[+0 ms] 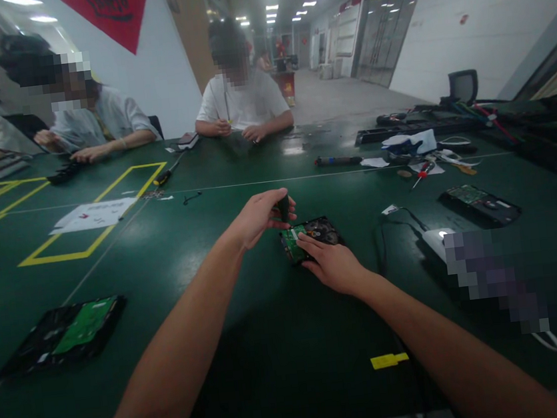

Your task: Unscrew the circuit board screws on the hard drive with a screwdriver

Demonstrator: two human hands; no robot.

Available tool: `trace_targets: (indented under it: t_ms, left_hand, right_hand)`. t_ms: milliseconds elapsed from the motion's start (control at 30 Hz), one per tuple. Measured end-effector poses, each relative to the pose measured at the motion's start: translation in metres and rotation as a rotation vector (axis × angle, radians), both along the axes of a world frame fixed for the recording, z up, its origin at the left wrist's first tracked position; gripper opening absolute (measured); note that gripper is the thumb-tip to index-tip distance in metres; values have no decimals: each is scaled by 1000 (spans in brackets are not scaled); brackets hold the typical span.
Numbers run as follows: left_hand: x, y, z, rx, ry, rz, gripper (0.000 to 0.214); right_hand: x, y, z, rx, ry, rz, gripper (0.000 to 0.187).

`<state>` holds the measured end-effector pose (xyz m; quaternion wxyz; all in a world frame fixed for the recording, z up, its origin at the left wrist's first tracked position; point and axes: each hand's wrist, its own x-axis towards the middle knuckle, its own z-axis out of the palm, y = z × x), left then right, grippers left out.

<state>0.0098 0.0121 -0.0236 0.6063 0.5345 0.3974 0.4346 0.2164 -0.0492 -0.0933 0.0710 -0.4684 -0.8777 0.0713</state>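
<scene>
In the middle of the green table lies a hard drive (pixel 328 229), its green circuit board facing up. My left hand (pixel 262 219) is closed around the dark handle of a screwdriver (pixel 284 208), held upright over the drive's left far corner. The screwdriver's tip is too small to make out. My right hand (pixel 335 264) grips the drive from the near right, index finger stretched across the board and thumb at the near edge; its other fingers are partly hidden.
A second hard drive (pixel 482 204) lies at right, beside a pale device with a cord (pixel 436 241). Another drive (pixel 83 325) lies at left. Farther off are a paper sheet (pixel 95 215), a yellow-black screwdriver (pixel 164 176) and a red screwdriver (pixel 424 171). Co-workers (pixel 246 98) sit opposite.
</scene>
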Motion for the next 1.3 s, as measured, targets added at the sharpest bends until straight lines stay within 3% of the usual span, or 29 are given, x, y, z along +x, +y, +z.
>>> trace_targets:
  t_ms: [367, 1033, 1300]
  left_hand:
    - [-3, 3, -3, -109, -143, -42, 36]
    - [2, -6, 7, 0, -38, 13, 33]
    - [1, -1, 1, -15, -77, -31, 36]
  right_hand:
    - [1, 1, -1, 12, 23, 12, 55]
    - [-1, -1, 3, -14, 2, -6, 56]
    - [-1, 0, 1, -3, 14, 2, 55]
